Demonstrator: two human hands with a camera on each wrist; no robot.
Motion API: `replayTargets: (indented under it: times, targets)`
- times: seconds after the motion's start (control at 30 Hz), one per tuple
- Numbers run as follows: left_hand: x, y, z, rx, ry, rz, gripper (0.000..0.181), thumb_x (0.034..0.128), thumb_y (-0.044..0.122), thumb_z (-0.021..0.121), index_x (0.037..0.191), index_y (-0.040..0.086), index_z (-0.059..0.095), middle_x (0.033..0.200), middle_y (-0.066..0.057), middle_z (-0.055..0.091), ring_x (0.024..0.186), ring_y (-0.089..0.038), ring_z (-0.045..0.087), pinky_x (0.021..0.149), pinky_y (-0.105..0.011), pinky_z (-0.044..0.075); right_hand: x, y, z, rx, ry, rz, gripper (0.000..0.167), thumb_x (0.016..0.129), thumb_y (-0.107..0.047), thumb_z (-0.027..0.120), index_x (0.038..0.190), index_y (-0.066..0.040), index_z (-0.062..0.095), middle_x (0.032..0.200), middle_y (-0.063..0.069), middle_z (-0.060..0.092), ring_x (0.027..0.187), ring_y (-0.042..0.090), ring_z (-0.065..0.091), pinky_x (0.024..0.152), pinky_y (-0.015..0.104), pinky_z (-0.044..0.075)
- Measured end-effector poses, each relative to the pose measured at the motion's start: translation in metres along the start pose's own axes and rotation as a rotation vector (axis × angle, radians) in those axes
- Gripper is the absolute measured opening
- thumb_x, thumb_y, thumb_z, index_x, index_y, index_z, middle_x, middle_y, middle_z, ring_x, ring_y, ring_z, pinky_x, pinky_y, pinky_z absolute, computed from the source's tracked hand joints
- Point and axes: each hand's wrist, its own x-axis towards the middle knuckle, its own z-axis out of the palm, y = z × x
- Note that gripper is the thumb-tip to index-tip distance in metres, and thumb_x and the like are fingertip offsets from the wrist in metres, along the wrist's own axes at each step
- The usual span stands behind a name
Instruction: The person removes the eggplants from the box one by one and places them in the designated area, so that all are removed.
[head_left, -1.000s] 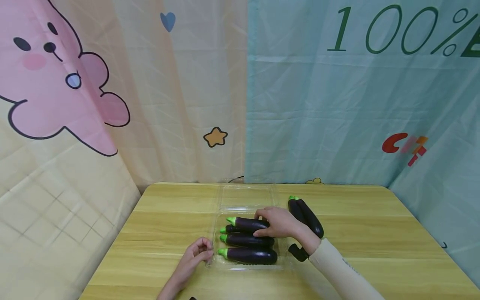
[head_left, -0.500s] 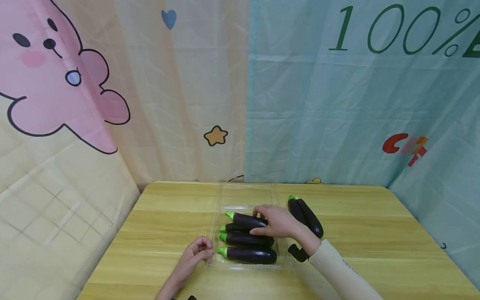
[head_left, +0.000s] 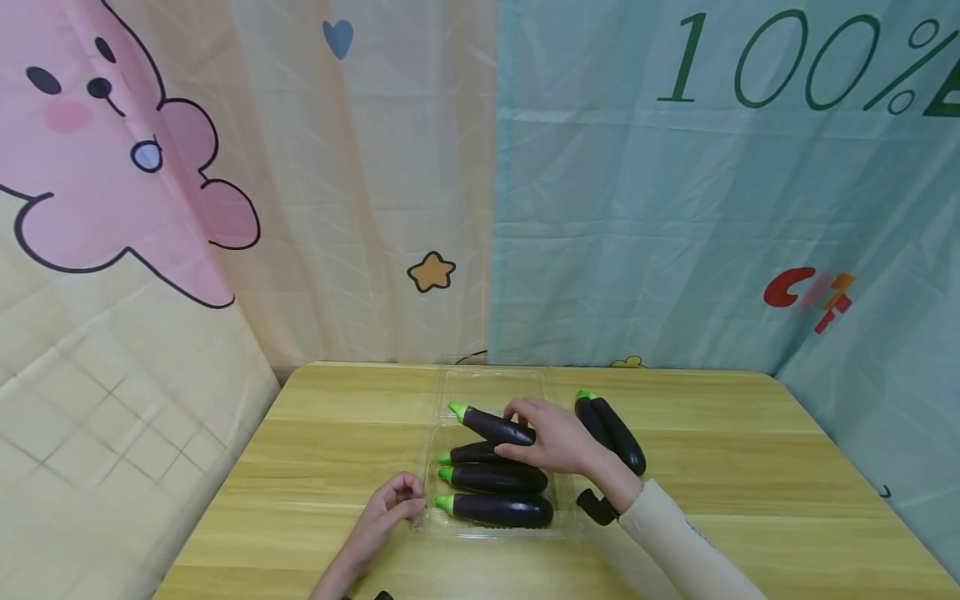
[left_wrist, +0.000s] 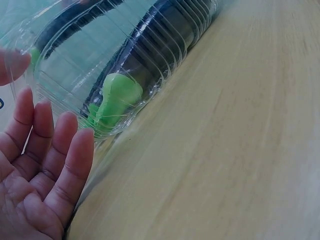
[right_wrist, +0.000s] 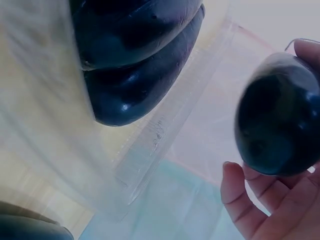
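Reaching in over the table [head_left: 720, 467], the right hand [head_left: 551, 437] clamps thumb and fingers on the blunt end of one eggplant [head_left: 491, 425]. It hangs tilted above the far side of the clear container [head_left: 517, 534], apart from the three eggplants [head_left: 498, 479] inside. At the container's left edge, the left hand [head_left: 386, 512] pinches the rim, its other fingers side by side. The right hand hides part of the rearmost eggplant; a black object [head_left: 596, 506] under that wrist I can't make out. The cream sleeve [head_left: 682, 533] runs out of view.
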Motion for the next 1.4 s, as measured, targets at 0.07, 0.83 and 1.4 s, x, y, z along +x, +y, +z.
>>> replayTargets:
  times: [0.07, 0.83, 1.4]
  targets:
    - [0.0, 0.0, 0.0, 0.002, 0.001, -0.002, 0.022, 0.0909, 0.0, 0.052, 0.099, -0.017, 0.042, 0.088, -0.006, 0.051, 0.077, -0.009, 0.052, 0.069, -0.024, 0.048, -0.001, 0.0, 0.0, 0.0, 0.021, -0.002, 0.043, 0.083, -0.058, 0.062, 0.108, -0.022, 0.057, 0.086, -0.011, 0.05, 0.068, 0.008, 0.047, 0.055, 0.025, 0.04]
    - [0.0, 0.001, 0.0, 0.0, -0.004, 0.004, 0.024, 0.0902, 0.0, 0.053, 0.1, -0.018, 0.042, 0.088, -0.004, 0.051, 0.075, -0.009, 0.052, 0.069, -0.024, 0.048, -0.011, -0.001, 0.0, 0.015, 0.167, -0.039, 0.044, 0.082, -0.06, 0.062, 0.105, -0.024, 0.058, 0.085, -0.013, 0.05, 0.066, 0.006, 0.046, 0.054, 0.022, 0.04]
    - [-0.001, 0.0, 0.0, 0.009, 0.008, -0.007, 0.023, 0.0903, 0.0, 0.053, 0.1, -0.017, 0.042, 0.089, -0.005, 0.051, 0.076, -0.01, 0.052, 0.069, -0.025, 0.048, -0.018, -0.001, -0.003, 0.036, 0.244, -0.011, 0.043, 0.082, -0.057, 0.063, 0.107, -0.022, 0.06, 0.085, -0.011, 0.055, 0.064, 0.004, 0.046, 0.052, 0.022, 0.04]
